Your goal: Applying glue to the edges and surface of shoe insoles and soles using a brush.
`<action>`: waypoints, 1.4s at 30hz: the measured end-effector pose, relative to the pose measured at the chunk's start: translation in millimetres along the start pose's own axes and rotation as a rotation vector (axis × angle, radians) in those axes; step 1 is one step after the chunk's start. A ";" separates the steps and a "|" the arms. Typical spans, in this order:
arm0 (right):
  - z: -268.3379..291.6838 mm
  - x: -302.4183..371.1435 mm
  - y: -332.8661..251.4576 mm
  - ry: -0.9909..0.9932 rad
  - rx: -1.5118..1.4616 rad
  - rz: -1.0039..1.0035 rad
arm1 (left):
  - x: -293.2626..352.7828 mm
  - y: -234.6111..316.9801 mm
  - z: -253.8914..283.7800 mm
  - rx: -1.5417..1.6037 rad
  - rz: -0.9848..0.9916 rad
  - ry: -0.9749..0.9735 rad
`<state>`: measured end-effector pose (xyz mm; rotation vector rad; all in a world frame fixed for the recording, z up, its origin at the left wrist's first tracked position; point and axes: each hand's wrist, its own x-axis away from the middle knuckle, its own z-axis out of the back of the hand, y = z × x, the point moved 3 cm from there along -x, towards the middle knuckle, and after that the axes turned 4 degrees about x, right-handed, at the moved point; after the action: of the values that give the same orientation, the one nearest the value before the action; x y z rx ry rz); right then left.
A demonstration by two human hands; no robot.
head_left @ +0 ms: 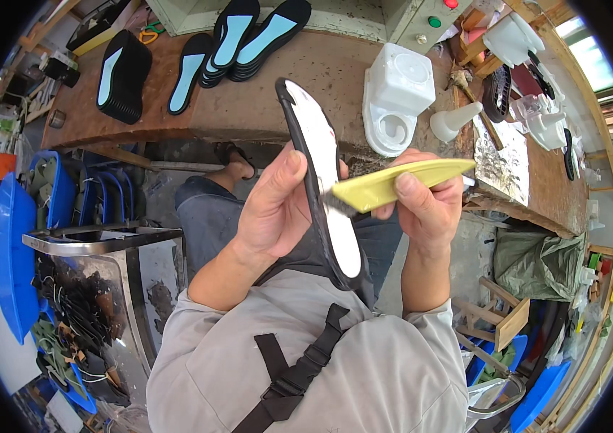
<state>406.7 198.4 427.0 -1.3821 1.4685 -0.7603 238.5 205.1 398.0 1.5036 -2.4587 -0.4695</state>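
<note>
Currently both hands are occupied, held out in front of the person's chest. Left hand (274, 202): clamped on a black-edged shoe sole (318, 137), thumb pressed to its near-left rim, fingers wrapped behind, one fingertip showing past the far edge. Sole sits between the two hands, tilted, toe and heel both clear of the grip, white face turned toward the right hand. Right hand (427, 198): closed round a yellow-green brush handle (407, 182), thumb laid along its top. Dark bristles (344, 206) meet the white face, apparently touching; the handle hides part of the contact.

Beyond the left hand, on the brown surface (285, 108): black insoles with pale blue tops, a tall stack (120, 78) farthest left, other piles (230, 43) nearer the sole's upper end. Just beyond the right hand, a white plastic container (401, 86) with a round opening; to its right, a white cone (455, 121). Left of the left hand, lower down, a steel-rimmed bin (97, 242). Well right of the right hand, a rumpled green tarp (537, 263).
</note>
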 end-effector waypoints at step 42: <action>128.0 -32.3 68.8 0.407 0.897 -0.044 | -79.6 -13.6 122.8 -1.671 -1.281 -0.338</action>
<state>495.2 262.1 325.6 -0.5848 1.1318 -1.5540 242.8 289.3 277.6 1.6440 -0.1145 -2.1763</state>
